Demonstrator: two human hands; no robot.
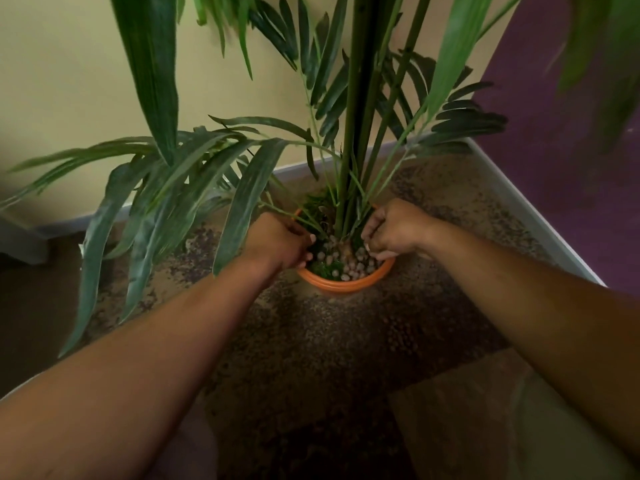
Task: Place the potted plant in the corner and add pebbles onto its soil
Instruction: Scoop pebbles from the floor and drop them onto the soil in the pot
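An orange pot (343, 284) stands on the speckled floor in the room's corner, holding a tall palm-like plant (356, 133) with long green leaves. Pale pebbles (346, 263) cover the near part of the soil, with green moss around the stems. My left hand (277, 242) rests on the pot's left rim, fingers curled down over the soil. My right hand (391, 230) sits at the right rim, fingers bent onto the pebbles. Whether either hand holds pebbles is hidden by the fingers.
A cream wall (69, 81) runs behind on the left and a purple wall (571, 168) on the right, both with white skirting. Drooping leaves (156, 209) hang low to the left of the pot. Speckled floor (329, 341) lies between me and the pot.
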